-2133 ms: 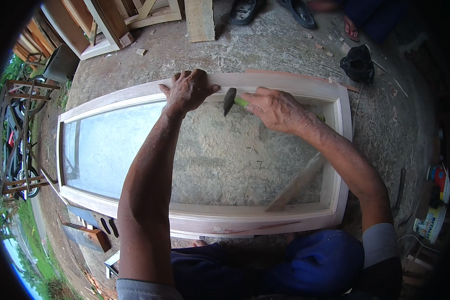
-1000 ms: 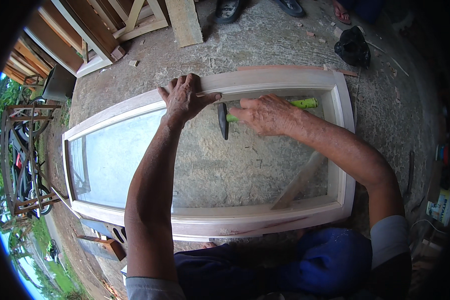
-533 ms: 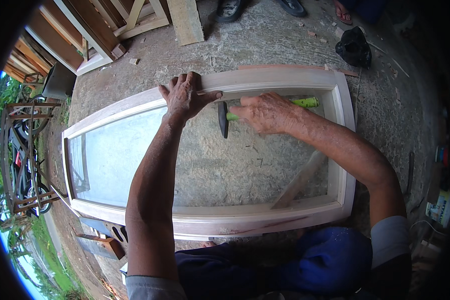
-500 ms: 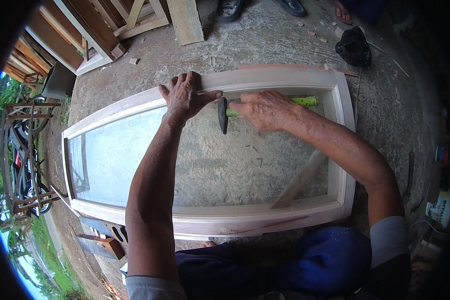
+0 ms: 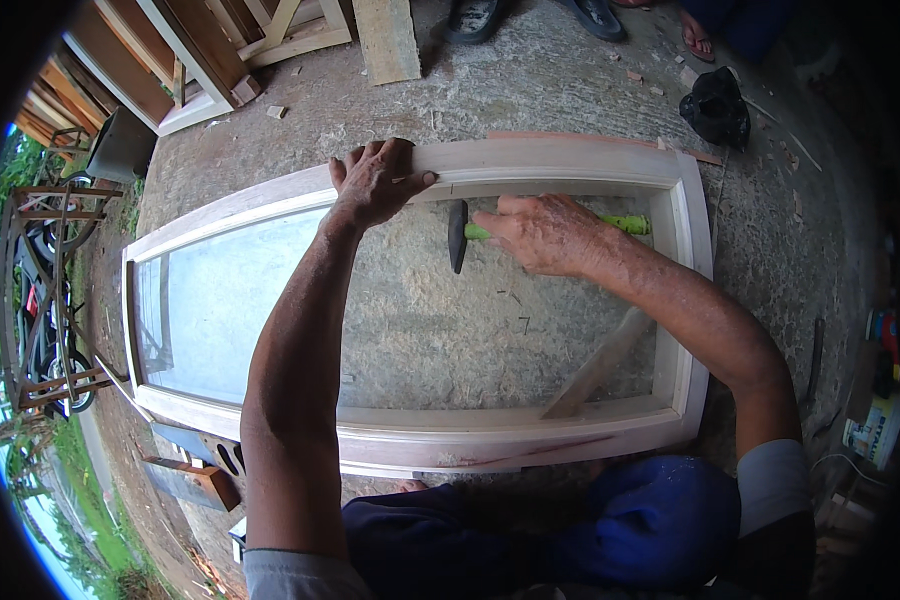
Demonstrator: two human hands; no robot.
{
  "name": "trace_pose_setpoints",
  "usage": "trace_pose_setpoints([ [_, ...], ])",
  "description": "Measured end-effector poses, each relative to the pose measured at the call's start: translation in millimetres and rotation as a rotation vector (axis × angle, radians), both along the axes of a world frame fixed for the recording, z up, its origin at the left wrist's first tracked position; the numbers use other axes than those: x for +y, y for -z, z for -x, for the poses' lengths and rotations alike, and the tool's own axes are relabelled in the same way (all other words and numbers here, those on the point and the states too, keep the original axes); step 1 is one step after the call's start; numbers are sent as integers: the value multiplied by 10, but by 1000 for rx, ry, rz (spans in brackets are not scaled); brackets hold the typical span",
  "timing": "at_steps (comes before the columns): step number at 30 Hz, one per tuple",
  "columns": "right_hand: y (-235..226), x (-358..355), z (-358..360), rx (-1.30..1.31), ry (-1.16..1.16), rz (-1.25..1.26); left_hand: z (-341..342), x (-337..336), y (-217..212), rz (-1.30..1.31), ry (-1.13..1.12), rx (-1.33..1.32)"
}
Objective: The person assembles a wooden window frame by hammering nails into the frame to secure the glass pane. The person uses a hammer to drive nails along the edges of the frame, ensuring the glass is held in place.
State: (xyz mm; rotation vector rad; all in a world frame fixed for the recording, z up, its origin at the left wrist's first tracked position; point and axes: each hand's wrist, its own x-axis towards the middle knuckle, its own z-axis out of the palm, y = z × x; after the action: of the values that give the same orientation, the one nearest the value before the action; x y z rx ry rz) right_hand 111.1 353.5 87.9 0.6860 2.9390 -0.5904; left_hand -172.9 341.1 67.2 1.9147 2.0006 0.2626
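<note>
A long pale wooden frame with a glass pane (image 5: 240,300) lies flat before me. My left hand (image 5: 375,182) grips the far rail of the wooden frame (image 5: 545,157), fingers over its outer edge and thumb along the inner side. Just right of that thumb, a thin dark nail (image 5: 452,190) seems to stand at the rail's inner edge. In my right hand (image 5: 550,235) is a hammer (image 5: 457,238) with a dark head and bright green handle. Its head hangs over the glass, apart from the rail. Several small nails (image 5: 523,325) lie within the frame's outline.
Wooden frames (image 5: 205,75) lean at the far left, beside a loose board (image 5: 388,40). A black plastic bag (image 5: 716,106) and sandals (image 5: 592,18) lie beyond the frame, near another person's foot (image 5: 697,36). A handsaw (image 5: 195,448) lies at the near left, a bucket (image 5: 875,425) at the right.
The hammer has drawn back a little, nearer to me and to the right. My left thumb has pulled in slightly from the nail. The view has shifted a little.
</note>
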Motion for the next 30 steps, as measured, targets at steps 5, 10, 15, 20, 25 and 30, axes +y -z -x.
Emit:
trace_pose_setpoints([
  [5, -49, 34, 5, 236, 110, 161, -44, -82, 37, -56, -22, 3],
  [10, -143, 251, 91, 338, 388, 216, 61, -68, 69, -81, -40, 14],
  [15, 38, 245, 234, 371, 291, 116, 129, -106, 173, -80, -42, 2],
  [20, -30, 239, 270, 254, 258, 166, 140, -161, 157, -46, -66, 18],
  [25, -148, -41, 121, 194, 68, -25, 207, -101, 33, -92, -31, 39],
  [30, -88, -218, 86, -4, -28, -81, 183, -85, 14, -83, -34, 35],
])
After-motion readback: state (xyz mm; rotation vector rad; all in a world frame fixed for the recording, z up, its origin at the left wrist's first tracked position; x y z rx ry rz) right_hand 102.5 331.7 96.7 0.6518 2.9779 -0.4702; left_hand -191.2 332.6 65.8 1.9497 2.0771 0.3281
